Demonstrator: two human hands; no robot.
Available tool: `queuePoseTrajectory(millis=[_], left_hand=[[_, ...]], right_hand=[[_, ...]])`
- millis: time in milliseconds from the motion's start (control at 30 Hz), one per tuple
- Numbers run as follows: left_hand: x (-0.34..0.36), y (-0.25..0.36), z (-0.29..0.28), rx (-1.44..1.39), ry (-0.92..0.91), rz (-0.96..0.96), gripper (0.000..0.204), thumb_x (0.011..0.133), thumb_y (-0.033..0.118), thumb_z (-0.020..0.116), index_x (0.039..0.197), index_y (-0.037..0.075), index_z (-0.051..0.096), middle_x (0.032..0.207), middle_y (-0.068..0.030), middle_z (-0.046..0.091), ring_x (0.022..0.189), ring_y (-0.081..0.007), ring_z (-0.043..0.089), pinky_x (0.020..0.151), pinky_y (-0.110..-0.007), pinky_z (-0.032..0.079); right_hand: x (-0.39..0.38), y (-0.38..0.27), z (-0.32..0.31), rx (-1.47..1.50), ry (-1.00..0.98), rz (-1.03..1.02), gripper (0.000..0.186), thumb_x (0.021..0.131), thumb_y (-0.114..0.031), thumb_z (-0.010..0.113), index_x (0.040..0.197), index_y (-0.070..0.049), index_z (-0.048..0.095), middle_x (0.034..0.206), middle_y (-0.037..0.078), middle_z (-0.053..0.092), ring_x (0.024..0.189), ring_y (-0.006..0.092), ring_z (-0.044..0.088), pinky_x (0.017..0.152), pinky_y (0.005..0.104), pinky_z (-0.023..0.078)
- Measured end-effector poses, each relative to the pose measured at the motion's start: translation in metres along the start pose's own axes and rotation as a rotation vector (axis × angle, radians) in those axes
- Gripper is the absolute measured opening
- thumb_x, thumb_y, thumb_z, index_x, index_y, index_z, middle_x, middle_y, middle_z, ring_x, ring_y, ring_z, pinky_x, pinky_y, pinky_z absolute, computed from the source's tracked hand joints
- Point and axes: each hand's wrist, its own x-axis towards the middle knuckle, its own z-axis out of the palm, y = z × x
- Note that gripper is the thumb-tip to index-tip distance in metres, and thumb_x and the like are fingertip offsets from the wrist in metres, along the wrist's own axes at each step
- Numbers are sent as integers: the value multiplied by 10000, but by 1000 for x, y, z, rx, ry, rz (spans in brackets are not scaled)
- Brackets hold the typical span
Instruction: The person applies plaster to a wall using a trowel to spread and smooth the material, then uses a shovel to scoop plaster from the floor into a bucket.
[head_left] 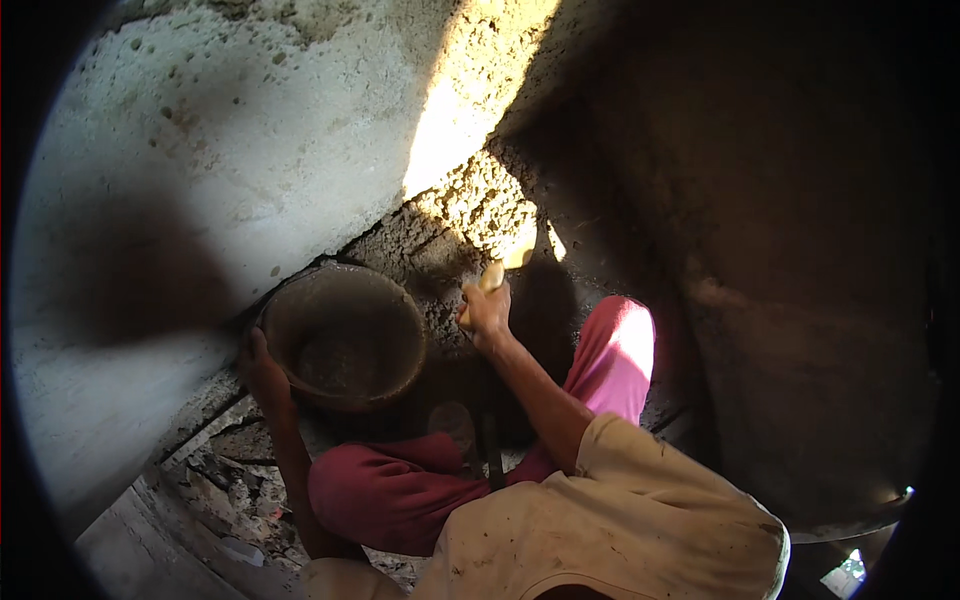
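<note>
A round, dark metal pan [345,385] stands to the left of centre, with a little greyish stuff at its bottom. My left hand [264,372] grips its left rim, the fingers partly hidden by the side. To the right of the pan, my right hand [486,312] is closed round the pale handle of a trowel-like tool [491,276]. A flat, bright patch beyond the handle may be its blade; glare makes this hard to tell. Rough, wet-looking mortar [475,205] lies just beyond this hand, partly in strong sunlight.
A pale, pitted concrete wall [290,130] slopes along the left and far side. On the right rises a dark, shaded surface [810,280]. Rubble and scraps [250,490] lie at the lower left. My bent legs in pink trousers [390,490] are close below the pan.
</note>
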Motion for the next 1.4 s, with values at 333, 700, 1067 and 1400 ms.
queuePoseTrajectory(millis=[333,700,1067,1400], left_hand=[[-15,22,11,30,7,62,434,1012,279,450,1247,-65,572,1225,-216,614,1114,-303,589,980,-378,427],[-41,24,31,-188,11,36,369,1029,233,446,1257,-26,576,1221,-161,615,1121,-249,577,993,-348,426],[-43,26,17,-141,24,31,359,1033,211,428,1264,-20,577,1216,-159,617,1091,-254,593,973,-357,444],[-32,17,22,-63,62,125,389,1030,245,443,1249,-45,580,1197,-182,630,1090,-274,599,973,-368,444]], right_hand=[[124,-52,78,93,-93,48,221,924,-202,580,1036,-14,547,681,51,550,529,136,518,491,306,505],[3,-37,-36,-457,-185,-447,397,895,-220,654,1193,-15,493,815,130,619,677,225,615,583,368,513],[-46,-35,-109,-766,-18,-759,549,850,-227,694,1300,-67,423,926,205,656,768,344,682,694,438,554],[51,-41,-26,-479,-47,-131,467,836,-187,603,1226,-65,377,835,137,637,544,218,616,485,362,524]])
